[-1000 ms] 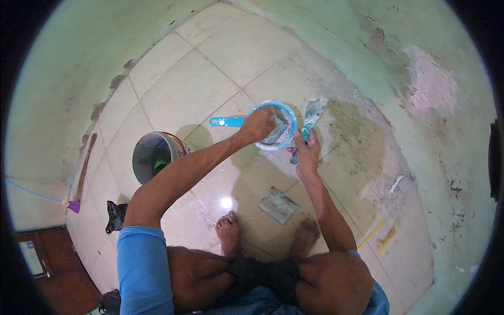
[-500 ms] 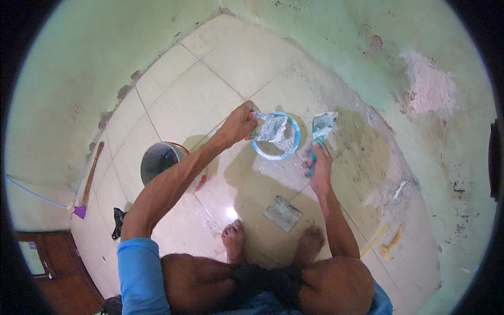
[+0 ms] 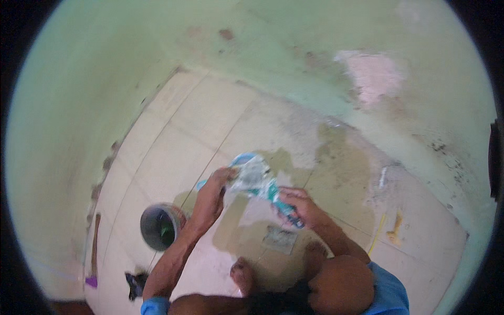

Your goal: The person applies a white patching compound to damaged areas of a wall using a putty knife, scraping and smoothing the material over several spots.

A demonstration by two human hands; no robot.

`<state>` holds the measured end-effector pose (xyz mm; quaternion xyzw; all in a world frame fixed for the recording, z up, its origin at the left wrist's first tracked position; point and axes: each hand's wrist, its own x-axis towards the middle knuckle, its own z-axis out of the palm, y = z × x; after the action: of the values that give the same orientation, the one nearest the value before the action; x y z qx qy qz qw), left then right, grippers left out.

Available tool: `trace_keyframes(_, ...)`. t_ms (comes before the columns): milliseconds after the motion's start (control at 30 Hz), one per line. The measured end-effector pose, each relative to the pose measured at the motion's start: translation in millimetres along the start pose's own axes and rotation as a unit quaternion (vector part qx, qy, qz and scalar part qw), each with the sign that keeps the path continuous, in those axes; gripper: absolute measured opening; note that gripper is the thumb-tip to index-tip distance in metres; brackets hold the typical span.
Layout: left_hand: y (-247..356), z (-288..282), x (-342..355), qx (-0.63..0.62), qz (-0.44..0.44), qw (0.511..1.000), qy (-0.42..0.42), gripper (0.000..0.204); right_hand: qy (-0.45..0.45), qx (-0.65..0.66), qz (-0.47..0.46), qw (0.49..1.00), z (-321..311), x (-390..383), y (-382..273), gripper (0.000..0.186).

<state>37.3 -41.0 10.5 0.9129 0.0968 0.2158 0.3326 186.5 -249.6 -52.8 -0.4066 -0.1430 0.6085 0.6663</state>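
My left hand (image 3: 214, 191) is closed round the handle of a wide putty knife (image 3: 251, 176), its blade smeared with white filler. That blade lies over a round tub (image 3: 244, 157) with a blue and white rim, hiding most of its opening. In my right hand (image 3: 300, 203) is a teal-handled scraper (image 3: 273, 192), slanting up and left. Its head meets or overlaps the putty knife's blade above the tub's near side; blur hides the exact contact. On the floor between my feet and the tub lies a flat grey plate (image 3: 281, 240) with whitish smears.
A dark-mouthed bucket (image 3: 157, 231) stands left of my left forearm. Further left are a wooden stick with a purple end (image 3: 92, 281) and a black crumpled thing (image 3: 136, 285). A yellowish piece (image 3: 395, 231) lies at right. The green wall bears a pink patch (image 3: 374, 76).
My right hand has brought the scraper left, from beside the tub to the putty knife's blade. The view has tilted up, showing more wall, so the tub and my hands appear lower.
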Motion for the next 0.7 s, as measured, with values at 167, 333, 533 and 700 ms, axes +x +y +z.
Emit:
trace_keyframes(167,4.5,-8.5,3.3,0.140,0.039,0.989,-0.030,0.032,-0.036,0.052,-0.042,0.997,0.8,-4.1,12.5,0.027)
trace_keyframes(333,-11.4,1.3,14.2,0.127,0.118,0.985,0.015,0.030,-0.021,0.027,-0.095,0.995,-5.0,-14.0,16.5,0.023)
trace_keyframes(533,-9.6,-7.0,19.1,0.152,0.140,0.978,0.024,0.030,-0.034,0.000,-0.138,0.990,-6.5,-24.9,11.0,0.025)
trace_keyframes(700,-20.6,-7.2,14.1,0.232,0.139,0.963,0.000,0.030,0.028,-0.041,-0.174,0.983,-17.3,-33.4,3.9,0.032)
